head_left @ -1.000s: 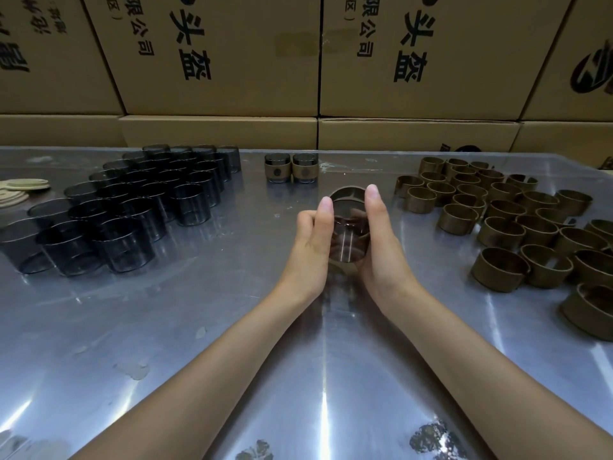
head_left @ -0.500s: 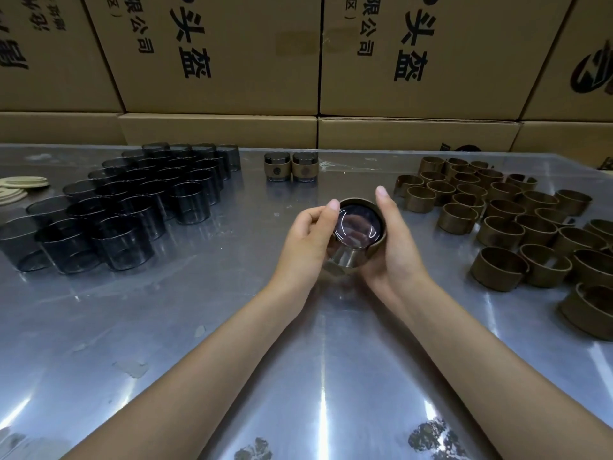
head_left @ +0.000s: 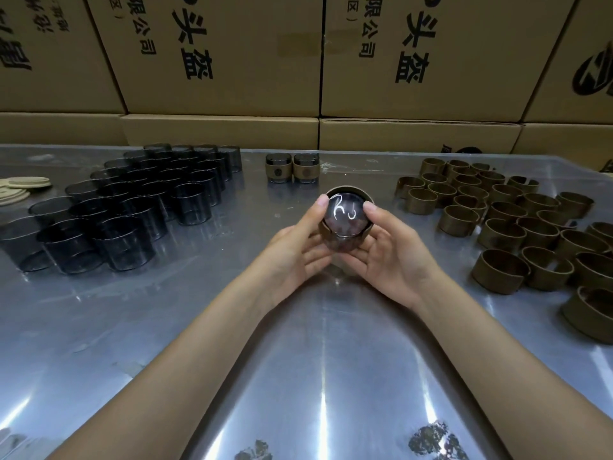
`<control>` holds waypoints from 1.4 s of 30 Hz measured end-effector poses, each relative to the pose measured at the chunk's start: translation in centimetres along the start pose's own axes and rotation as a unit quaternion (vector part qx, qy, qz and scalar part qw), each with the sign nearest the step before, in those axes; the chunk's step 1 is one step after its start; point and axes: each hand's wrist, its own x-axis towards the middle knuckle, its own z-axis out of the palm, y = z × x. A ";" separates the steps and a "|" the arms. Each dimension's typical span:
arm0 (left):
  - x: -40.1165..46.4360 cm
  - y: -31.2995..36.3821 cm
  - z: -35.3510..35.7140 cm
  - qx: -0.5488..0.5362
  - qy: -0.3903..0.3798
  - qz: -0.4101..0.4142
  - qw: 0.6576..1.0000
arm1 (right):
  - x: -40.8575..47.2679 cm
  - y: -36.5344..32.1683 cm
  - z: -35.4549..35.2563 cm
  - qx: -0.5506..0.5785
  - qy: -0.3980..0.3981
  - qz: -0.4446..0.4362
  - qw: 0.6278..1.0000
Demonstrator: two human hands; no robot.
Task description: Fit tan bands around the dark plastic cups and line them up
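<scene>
Dark plastic cup with tan band around it, tilted toward camera, gripped by left hand and right hand above steel table.

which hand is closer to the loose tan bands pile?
Right. The right hand grips the cup on the side facing the tan bands pile; the left hand is on the far side.

Dim overhead light, streak glare on steel table; wide-angle bowing at edges, soft focus
</scene>
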 end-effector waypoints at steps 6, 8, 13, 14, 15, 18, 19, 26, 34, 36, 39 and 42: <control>0.0 -0.3 -0.2 -0.050 -0.097 0.023 0.994 | -0.5 -0.4 -0.7 0.035 -0.088 -0.008 0.995; 0.0 -0.4 -0.2 -0.070 -0.134 0.032 0.988 | -0.7 -0.5 -0.6 0.040 -0.107 -0.011 0.993; -0.1 -0.5 0.0 -0.087 -0.179 0.054 0.978 | -0.9 -0.8 -0.5 0.037 -0.137 -0.022 0.990; -0.2 -0.5 -0.1 -0.088 -0.182 0.056 0.978 | -1.0 -0.8 -0.5 0.035 -0.138 -0.023 0.990; -0.2 -0.4 -0.2 -0.090 -0.183 0.056 0.977 | -1.0 -0.8 -0.5 0.031 -0.136 -0.022 0.990; -0.3 0.1 -0.7 -0.073 -0.134 0.052 0.987 | -0.9 -0.7 0.1 0.015 -0.095 -0.018 0.995; -0.3 0.3 -0.7 -0.066 -0.101 0.050 0.991 | -0.7 -0.5 0.6 -0.003 -0.054 -0.027 0.998; -0.5 -0.3 1.5 0.116 0.087 0.256 0.956 | -0.5 1.0 3.8 -0.147 0.197 -0.225 0.943; -0.9 -0.8 2.2 0.133 0.104 0.312 0.935 | -0.8 1.2 4.0 -0.144 0.191 -0.202 0.950; -1.0 -0.7 2.3 0.123 0.096 0.315 0.936 | -0.7 1.3 3.9 -0.142 0.185 -0.191 0.953; -1.1 -0.6 2.4 0.113 0.087 0.311 0.940 | -0.7 1.3 3.8 -0.163 0.185 -0.185 0.951; -1.1 -0.5 2.5 0.110 0.082 0.309 0.941 | -0.5 1.3 3.7 -0.145 0.179 -0.178 0.957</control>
